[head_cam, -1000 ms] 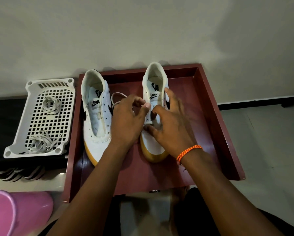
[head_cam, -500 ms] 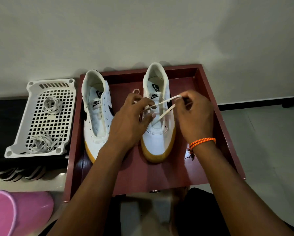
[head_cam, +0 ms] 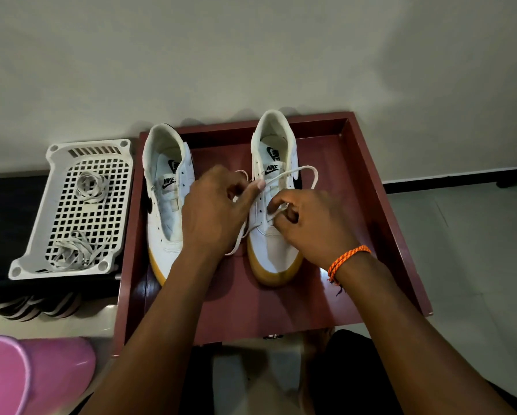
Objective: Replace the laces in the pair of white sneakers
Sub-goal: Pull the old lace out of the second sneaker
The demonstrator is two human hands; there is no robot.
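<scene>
Since half a second ago, your right hand [head_cam: 308, 223] has come in from the right side of the tray to the middle of the right sneaker [head_cam: 273, 202], and the lace [head_cam: 293, 172] now arcs in a slack loop over the shoe's tongue rather than running taut between your hands.

Nearest you, a pink container [head_cam: 26, 375] occupies the lower left corner, well apart from the work. Both forearms cross the near edge of the dark red tray [head_cam: 386, 223]. Bare tray floor lies between that near edge and the toes of the shoes, and a wide strip lies to the right of the right sneaker up to the raised right wall.

Your left hand [head_cam: 218, 211] sits between the two shoes, its grip closed on the lace with thumb and fingers pinched; a loose tail hangs below it at the shoe's left side. The grip of your right hand is curled shut on the lace at the eyelet row, with an orange cord bracelet [head_cam: 347, 260] on that wrist.

The left sneaker [head_cam: 168, 205] lies just beside the tray's left wall, unlaced, partly covered by your left hand. Outside the tray to the left, a white perforated basket [head_cam: 59, 163] holds two bundles of laces [head_cam: 80, 253]. Both heels are close to the tray's far wall, near the room wall.
</scene>
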